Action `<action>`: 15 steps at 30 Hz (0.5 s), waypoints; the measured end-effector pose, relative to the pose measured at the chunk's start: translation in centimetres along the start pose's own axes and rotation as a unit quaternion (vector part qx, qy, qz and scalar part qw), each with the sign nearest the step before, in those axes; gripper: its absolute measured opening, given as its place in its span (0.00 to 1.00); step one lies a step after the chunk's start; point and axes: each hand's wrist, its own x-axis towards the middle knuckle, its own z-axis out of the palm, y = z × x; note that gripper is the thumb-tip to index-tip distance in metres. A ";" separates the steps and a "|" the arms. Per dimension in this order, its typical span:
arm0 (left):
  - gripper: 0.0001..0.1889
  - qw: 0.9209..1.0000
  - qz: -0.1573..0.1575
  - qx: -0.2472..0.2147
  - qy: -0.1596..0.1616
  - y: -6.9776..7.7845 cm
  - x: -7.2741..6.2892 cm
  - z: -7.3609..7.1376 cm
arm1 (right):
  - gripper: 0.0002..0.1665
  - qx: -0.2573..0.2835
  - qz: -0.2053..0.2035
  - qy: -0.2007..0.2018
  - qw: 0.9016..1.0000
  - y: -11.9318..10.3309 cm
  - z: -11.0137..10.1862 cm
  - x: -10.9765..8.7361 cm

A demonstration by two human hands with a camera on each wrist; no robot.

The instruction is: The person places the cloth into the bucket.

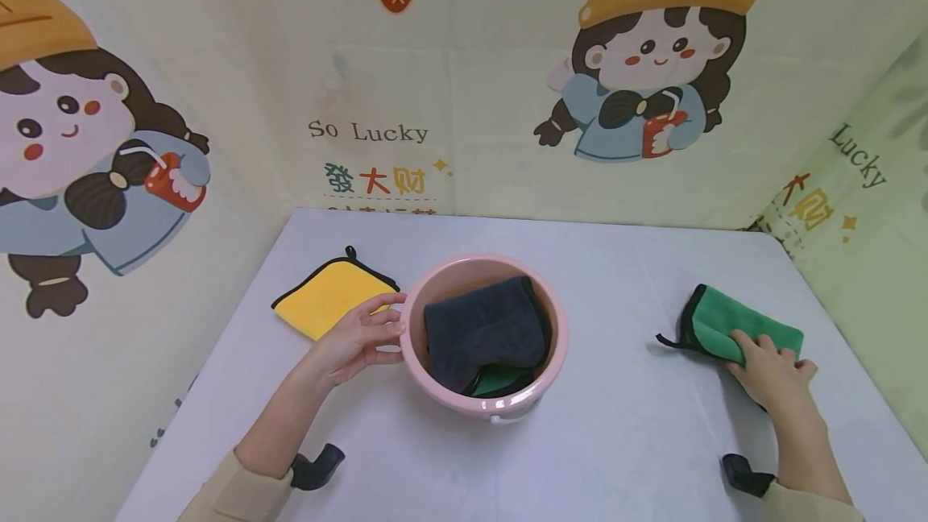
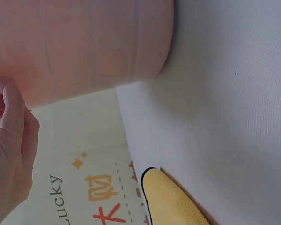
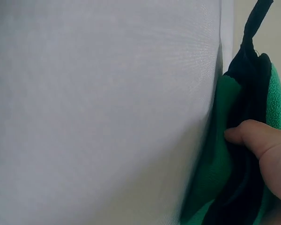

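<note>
A pink bucket [image 1: 500,407] stands mid-table with a folded dark grey cloth [image 1: 482,329] in it, and part of a green cloth [image 1: 505,379] shows beneath. My left hand [image 1: 358,338] touches the bucket's left side near the rim, fingers spread along the outside. Over at the right, my right hand [image 1: 774,373] grips a folded green cloth [image 1: 750,319] with black edging and a black loop. In the right wrist view the thumb [image 3: 253,136] presses on this cloth's fold, while the other fingers are hidden.
Left of the bucket, behind my left hand, lies a yellow cloth [image 1: 326,296] with black trim. A white handle [image 1: 516,417] hangs at the bucket's front. Behind the white table [image 1: 616,441] hangs a printed curtain [image 1: 493,143], and more printed fabric borders both sides.
</note>
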 end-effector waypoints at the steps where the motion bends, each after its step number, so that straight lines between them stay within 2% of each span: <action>1: 0.30 1.000 0.000 -0.001 0.000 0.0 0.0 0.0 | 0.30 -0.002 -0.001 0.000 1.000 0.0 0.0 0.0; 6: 0.30 1.000 -0.001 -0.004 0.000 0.1 0.0 0.1 | 0.30 -0.004 0.006 0.017 1.000 -0.2 -0.2 0.0; 10: 0.30 1.000 -0.001 -0.003 0.001 0.2 -0.1 0.1 | 0.28 0.000 0.001 0.087 0.996 -0.4 -0.3 -0.3; 15: 0.30 1.000 -0.003 -0.005 0.003 0.2 -0.1 0.2 | 0.26 0.003 -0.021 0.176 0.984 -1.3 -0.9 -0.7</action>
